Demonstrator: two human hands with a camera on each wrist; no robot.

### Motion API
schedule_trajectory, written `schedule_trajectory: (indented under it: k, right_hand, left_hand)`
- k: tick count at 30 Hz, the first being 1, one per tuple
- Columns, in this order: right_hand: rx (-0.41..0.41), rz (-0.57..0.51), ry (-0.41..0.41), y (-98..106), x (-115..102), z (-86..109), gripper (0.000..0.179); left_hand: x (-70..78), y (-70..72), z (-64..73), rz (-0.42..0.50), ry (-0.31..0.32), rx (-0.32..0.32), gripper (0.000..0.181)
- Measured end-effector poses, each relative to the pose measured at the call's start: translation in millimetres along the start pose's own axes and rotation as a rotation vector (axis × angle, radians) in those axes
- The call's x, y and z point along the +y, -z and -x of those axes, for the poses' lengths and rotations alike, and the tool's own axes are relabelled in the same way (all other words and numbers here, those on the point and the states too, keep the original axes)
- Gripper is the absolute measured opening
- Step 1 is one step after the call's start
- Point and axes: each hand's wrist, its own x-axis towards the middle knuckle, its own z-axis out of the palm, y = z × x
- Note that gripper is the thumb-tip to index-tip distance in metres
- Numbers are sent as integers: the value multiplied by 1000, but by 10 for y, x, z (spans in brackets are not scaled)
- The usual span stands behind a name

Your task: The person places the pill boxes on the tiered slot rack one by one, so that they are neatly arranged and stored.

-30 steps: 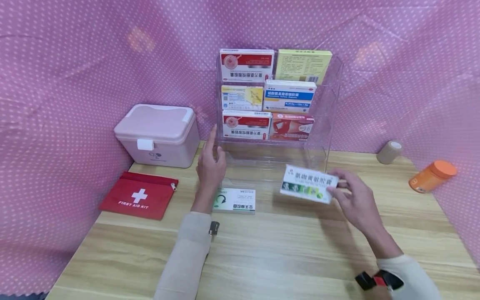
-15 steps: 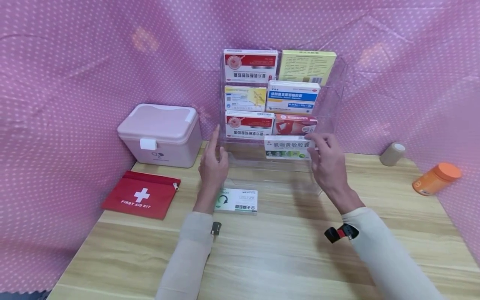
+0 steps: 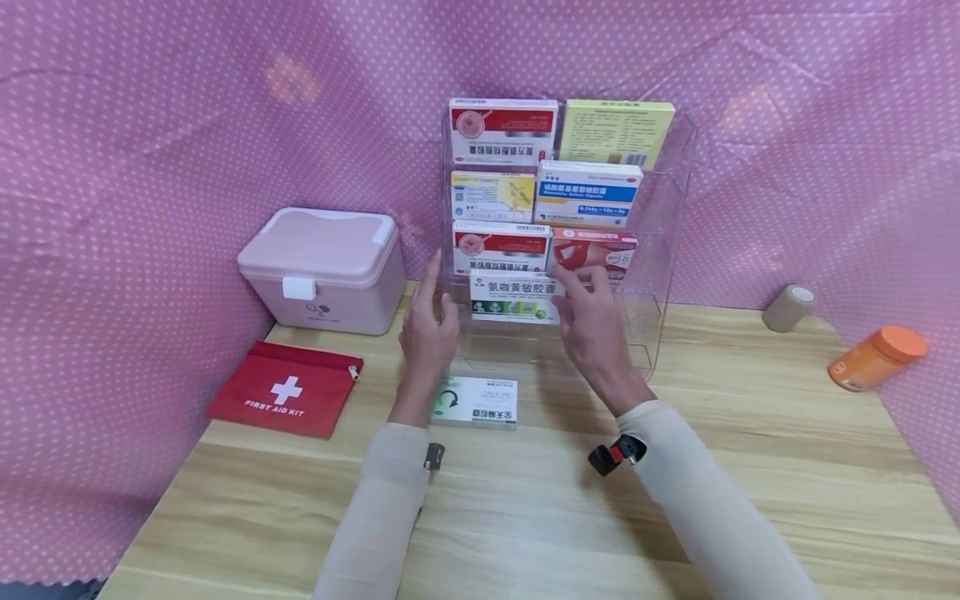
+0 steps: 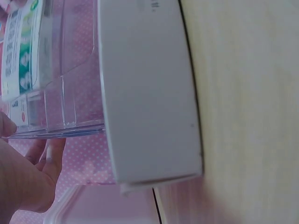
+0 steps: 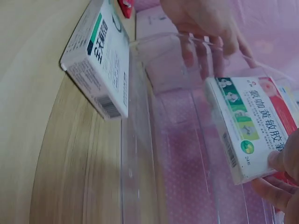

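Note:
My right hand (image 3: 592, 333) pinches the right end of a white and green medicine box (image 3: 513, 297), thumb in front and fingers behind in the right wrist view. The box is upright at the clear tiered display rack (image 3: 660, 283), overlapping the lower edge of a red and white medicine box (image 3: 500, 250). My left hand (image 3: 429, 333) holds the rack's left side; in the left wrist view its thumb and fingers (image 4: 55, 156) lie on either side of the clear panel. Another white medicine box (image 3: 480, 402) rests on the table before the rack, beside my left wrist.
Several medicine boxes, among them a blue and white one (image 3: 588, 193) and a yellow one (image 3: 617, 133), fill the upper tiers. A pink case (image 3: 322, 271) and red first aid pouch (image 3: 288, 389) sit left. A grey-beige roll (image 3: 787, 308) and orange bottle (image 3: 876, 358) are right.
My right hand has carried the white and green box leftward and up from above the table to the rack's lower front. My left hand has stayed at the rack's side.

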Motion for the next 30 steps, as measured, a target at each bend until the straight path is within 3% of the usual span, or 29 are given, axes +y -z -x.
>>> schedule_trajectory:
  k: [8, 13, 17, 19, 23, 27, 30]
  right_hand:
    - [-64, -21, -11, -186, -170, 23, 43]
    - [-129, 56, 7, -256, -224, 95, 51]
    - [-127, 55, -10, -219, -247, 235, 60]
    - [-135, 36, -6, -197, -264, 371, 51]
    - [-295, 8, -51, -222, -323, 712, 12]
    - [-511, 0, -209, -332, -344, 945, 25]
    - [-579, -26, -345, -381, -313, 1017, 28]
  left_hand:
    - [-7, 22, 3, 17, 1, 0, 71]
    - [-46, 16, 24, 26, 33, -2, 70]
    - [-58, 9, 34, 34, 45, 0, 70]
    - [-51, 7, 28, 38, 37, -3, 70]
    - [-34, 2, 7, 32, 11, -11, 70]
    - [-31, -15, 2, 27, 0, -10, 70]
    - [-30, -3, -11, 28, -7, -9, 70]
